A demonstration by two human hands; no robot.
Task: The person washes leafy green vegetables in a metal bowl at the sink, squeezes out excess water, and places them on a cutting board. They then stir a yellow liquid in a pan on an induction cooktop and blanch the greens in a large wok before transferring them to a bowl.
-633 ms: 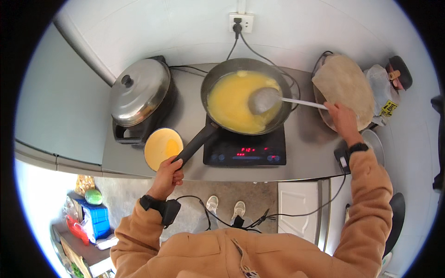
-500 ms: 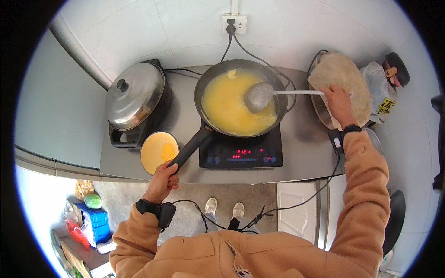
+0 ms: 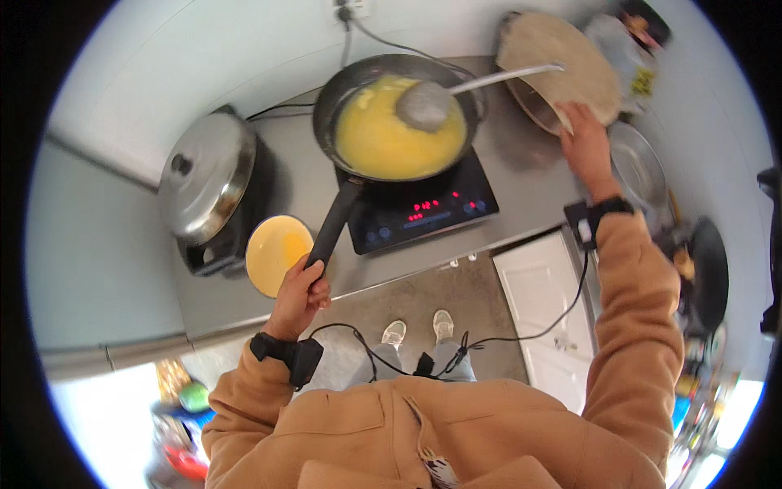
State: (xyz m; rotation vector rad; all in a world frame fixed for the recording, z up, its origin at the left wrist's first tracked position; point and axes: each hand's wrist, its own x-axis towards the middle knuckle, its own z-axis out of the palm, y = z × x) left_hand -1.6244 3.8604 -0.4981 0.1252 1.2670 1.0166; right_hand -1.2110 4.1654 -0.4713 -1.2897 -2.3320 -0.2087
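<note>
Left fingers [image 3: 314,284] clamp the handle [image 3: 335,220] of the dark pan [image 3: 326,124], on the cooktop [image 3: 444,231] at 12 o'clock. The right fingers [image 3: 583,116] meet the beige cover [image 3: 562,45] at 2 o'clock; whether pinching, I cannot tell. The step seems to be steadying; stirring would call for gripping the ladle [image 3: 423,107]. The yellow liquid [image 3: 391,147] looks runny, paler toward 11 o'clock.

Grey counter [image 3: 515,173], black cooktop [image 3: 419,220], lidded pot [image 3: 210,181] at left, cream-lined bowl [image 3: 267,249], beige-covered pan [image 3: 531,104] at right
</note>
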